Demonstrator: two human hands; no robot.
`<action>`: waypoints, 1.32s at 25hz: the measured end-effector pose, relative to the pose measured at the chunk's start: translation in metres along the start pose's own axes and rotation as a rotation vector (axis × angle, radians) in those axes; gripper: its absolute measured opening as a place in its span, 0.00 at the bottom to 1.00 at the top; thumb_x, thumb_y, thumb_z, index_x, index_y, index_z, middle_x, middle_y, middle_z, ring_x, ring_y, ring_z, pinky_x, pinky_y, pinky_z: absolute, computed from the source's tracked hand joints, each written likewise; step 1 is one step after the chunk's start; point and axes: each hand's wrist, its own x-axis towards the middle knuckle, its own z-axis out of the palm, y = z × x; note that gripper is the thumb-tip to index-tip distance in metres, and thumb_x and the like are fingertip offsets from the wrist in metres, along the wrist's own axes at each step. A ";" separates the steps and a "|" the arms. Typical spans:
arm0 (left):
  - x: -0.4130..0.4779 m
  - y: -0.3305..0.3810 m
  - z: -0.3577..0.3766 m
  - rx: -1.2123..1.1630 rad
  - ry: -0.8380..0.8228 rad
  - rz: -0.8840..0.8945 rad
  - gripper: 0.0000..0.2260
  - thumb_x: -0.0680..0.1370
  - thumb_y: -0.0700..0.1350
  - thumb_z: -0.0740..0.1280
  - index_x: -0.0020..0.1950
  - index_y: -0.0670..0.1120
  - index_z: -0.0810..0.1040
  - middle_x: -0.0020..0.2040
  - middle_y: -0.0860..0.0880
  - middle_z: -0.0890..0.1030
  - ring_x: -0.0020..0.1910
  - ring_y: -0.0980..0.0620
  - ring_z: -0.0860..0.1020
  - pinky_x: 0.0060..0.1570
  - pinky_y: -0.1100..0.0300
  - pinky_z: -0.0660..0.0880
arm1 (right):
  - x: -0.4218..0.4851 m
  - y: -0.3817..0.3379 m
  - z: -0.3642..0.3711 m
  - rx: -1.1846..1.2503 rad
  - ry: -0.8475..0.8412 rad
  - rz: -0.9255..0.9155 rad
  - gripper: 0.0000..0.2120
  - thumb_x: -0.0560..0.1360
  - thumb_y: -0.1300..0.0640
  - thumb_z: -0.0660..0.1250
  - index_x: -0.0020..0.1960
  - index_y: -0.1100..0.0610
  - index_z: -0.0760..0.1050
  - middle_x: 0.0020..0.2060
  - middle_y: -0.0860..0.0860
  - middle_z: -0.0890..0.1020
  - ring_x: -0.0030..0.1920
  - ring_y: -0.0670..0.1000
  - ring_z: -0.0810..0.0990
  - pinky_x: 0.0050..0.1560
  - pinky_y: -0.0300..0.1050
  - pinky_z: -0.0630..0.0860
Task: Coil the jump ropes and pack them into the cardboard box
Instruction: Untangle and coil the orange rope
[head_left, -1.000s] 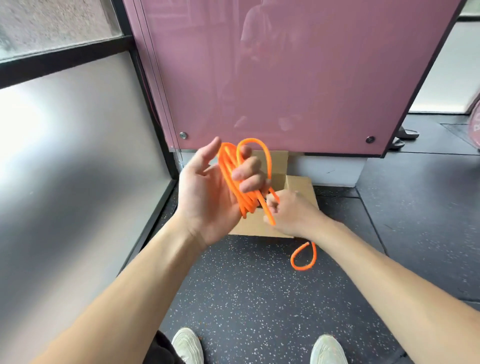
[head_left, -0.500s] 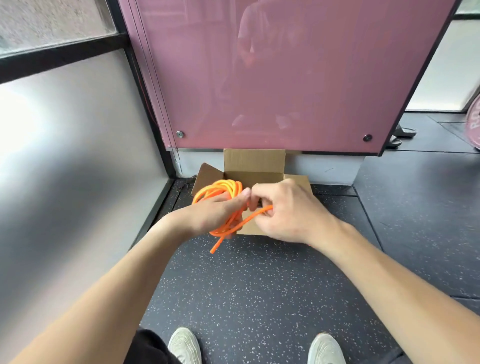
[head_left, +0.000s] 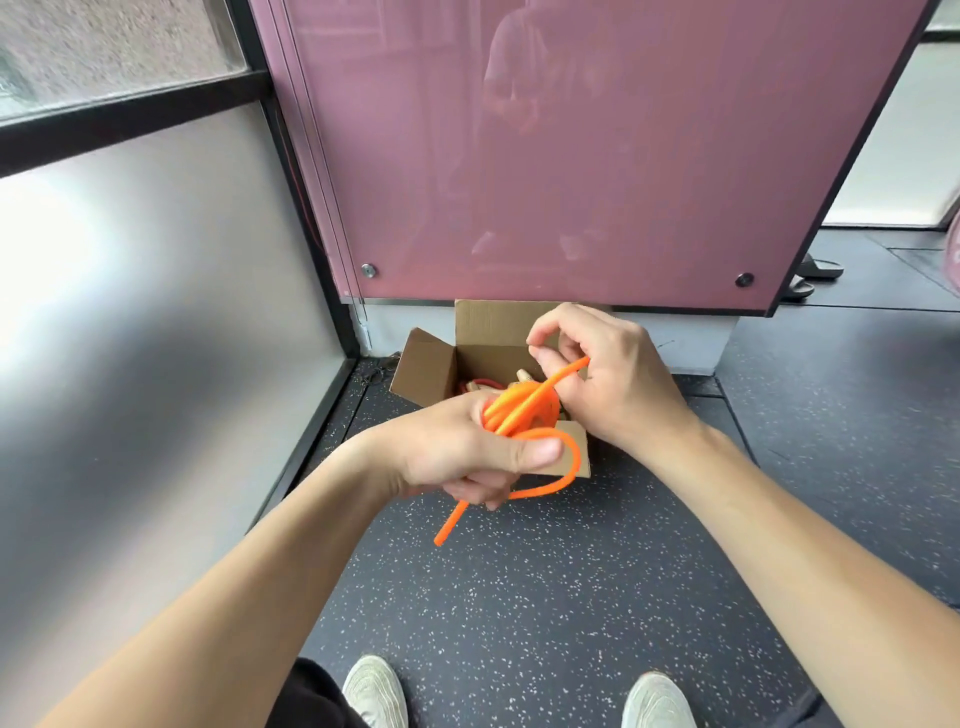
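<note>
a gym: speckled rubber floor, jump rope

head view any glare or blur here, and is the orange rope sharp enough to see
Head view: strong glare washes out the frosted wall at left; the glossy pink panel carries a faint reflection of the person; wide-angle distortion slants the panel's edges; the orange rope reads fairly sharp.
</note>
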 end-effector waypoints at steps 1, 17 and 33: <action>-0.003 0.005 0.000 -0.129 -0.016 0.068 0.23 0.73 0.62 0.73 0.32 0.51 0.65 0.22 0.55 0.58 0.17 0.57 0.58 0.29 0.62 0.68 | -0.001 0.007 0.002 0.004 -0.037 0.085 0.03 0.75 0.59 0.70 0.46 0.52 0.77 0.27 0.45 0.70 0.31 0.48 0.71 0.36 0.49 0.72; 0.006 0.012 -0.028 -0.514 0.993 0.406 0.13 0.83 0.50 0.64 0.40 0.51 0.66 0.29 0.54 0.61 0.23 0.57 0.62 0.36 0.59 0.61 | -0.026 -0.046 0.018 0.130 -0.698 -0.077 0.17 0.82 0.41 0.55 0.46 0.52 0.72 0.37 0.51 0.80 0.38 0.57 0.78 0.43 0.55 0.76; 0.012 0.022 0.011 -0.179 0.514 0.058 0.17 0.84 0.48 0.57 0.36 0.46 0.71 0.26 0.48 0.64 0.21 0.52 0.64 0.25 0.62 0.64 | -0.011 -0.034 0.009 0.275 0.159 -0.165 0.15 0.80 0.55 0.65 0.40 0.62 0.82 0.56 0.59 0.79 0.56 0.54 0.79 0.58 0.47 0.74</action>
